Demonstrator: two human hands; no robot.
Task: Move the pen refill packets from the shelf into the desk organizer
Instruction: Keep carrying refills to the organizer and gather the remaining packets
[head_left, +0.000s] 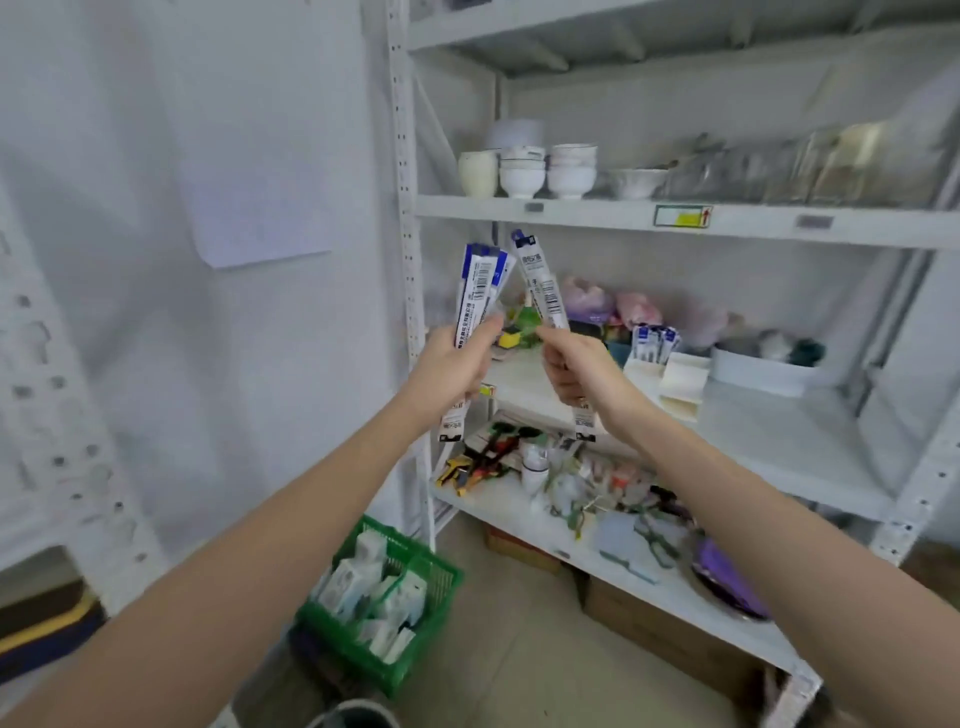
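Both hands hold pen refill packets in front of the white metal shelf unit (410, 291). The left hand (452, 371) has its fingers curled around a small bunch of packets (478, 291), with the thumb pressing on the front; the bunch leans a little to the right at the top, and its lower end shows under the hand. The right hand (574, 371) grips a single packet (540, 283), which leans to the left at the top, so the two upper ends come near each other but stay apart. All these packets are long, narrow and white, with a dark blue top and a barcode.

More refill packets (653, 343) stand upright in the white desk organizer (641, 371), which sits on the middle shelf board (779, 441), to the right of the right hand. Just beside the organizer is a pale folded card or box (683, 384), and behind it a shallow white tray (758, 371) with blurred soft things in it.

On the board above stand white bowls (545, 174) and a cream cup (477, 174). The lower board carries many small mixed items, too blurred to name. On the floor, at the left of the shelf unit, a green plastic basket (441, 587) holds white packages.
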